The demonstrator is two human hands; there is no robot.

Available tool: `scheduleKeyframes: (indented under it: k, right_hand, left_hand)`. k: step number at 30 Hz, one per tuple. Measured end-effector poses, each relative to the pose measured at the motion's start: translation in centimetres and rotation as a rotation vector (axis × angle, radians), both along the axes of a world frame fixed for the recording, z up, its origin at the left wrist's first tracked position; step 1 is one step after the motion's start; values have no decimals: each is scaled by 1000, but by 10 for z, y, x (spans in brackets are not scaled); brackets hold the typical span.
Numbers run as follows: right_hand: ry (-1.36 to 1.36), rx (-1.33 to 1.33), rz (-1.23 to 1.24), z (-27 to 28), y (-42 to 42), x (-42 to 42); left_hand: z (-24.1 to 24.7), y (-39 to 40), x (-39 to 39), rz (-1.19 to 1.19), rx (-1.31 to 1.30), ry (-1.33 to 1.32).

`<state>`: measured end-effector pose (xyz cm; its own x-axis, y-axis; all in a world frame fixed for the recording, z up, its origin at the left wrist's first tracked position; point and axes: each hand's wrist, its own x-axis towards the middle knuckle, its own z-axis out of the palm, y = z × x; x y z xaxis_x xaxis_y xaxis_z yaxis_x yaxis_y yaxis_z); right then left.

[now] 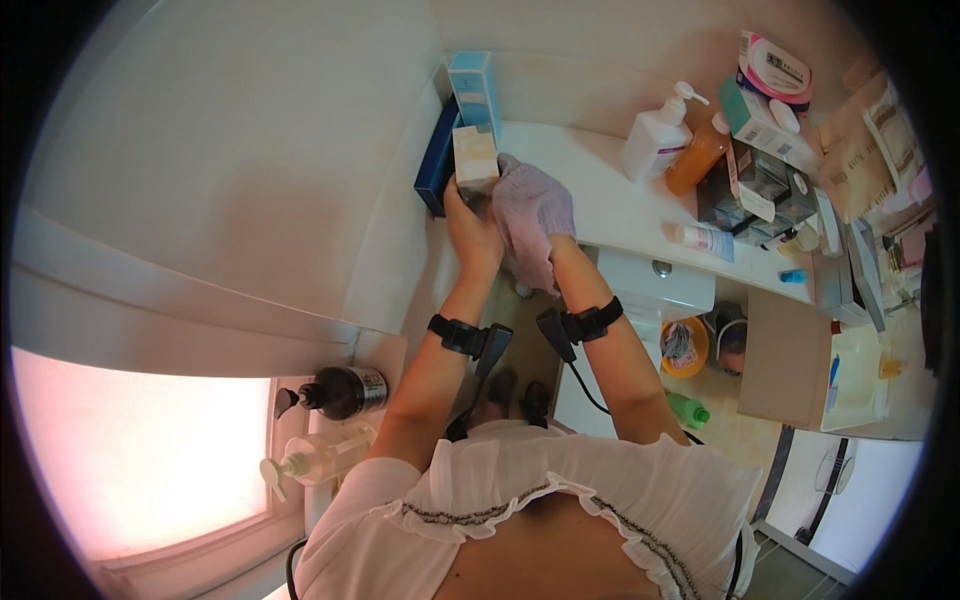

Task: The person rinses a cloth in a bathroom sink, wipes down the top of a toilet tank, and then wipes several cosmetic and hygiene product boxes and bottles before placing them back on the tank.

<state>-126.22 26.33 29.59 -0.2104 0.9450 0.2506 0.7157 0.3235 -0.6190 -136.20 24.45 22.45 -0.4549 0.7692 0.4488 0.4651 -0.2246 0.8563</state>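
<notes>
My left hand (472,229) grips a small cream-and-white carton (475,150) from below and its left side. The lower end of the carton looks dark and is partly hidden by my fingers. A lilac terry cloth (534,206) covers most of my right hand (561,241), with its loose end hanging below. The cloth is against the carton's right side. Beyond the carton, a tall light blue box (476,90) stands in the corner of the white counter (574,161). To its left, a dark blue box (439,161) leans along the wall.
A white pump bottle (654,139), an orange bottle (697,157), a tube (705,241) and several stacked boxes (765,184) occupy the counter's right side. Below are an open white drawer (652,281) and an orange basin (694,349). Pump bottles (345,391) stand by the window.
</notes>
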Motion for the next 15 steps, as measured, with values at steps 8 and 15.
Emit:
scheduleKeyframes:
  k: [8,15]
  right_hand:
    - [-211,-30,-11,-18,2,-16]
    - [-49,40,-104,-28,21,-23]
  left_hand:
    - [-11,-41,-27,-61,-188,97]
    - [-8,-5,-29,-147,6,118]
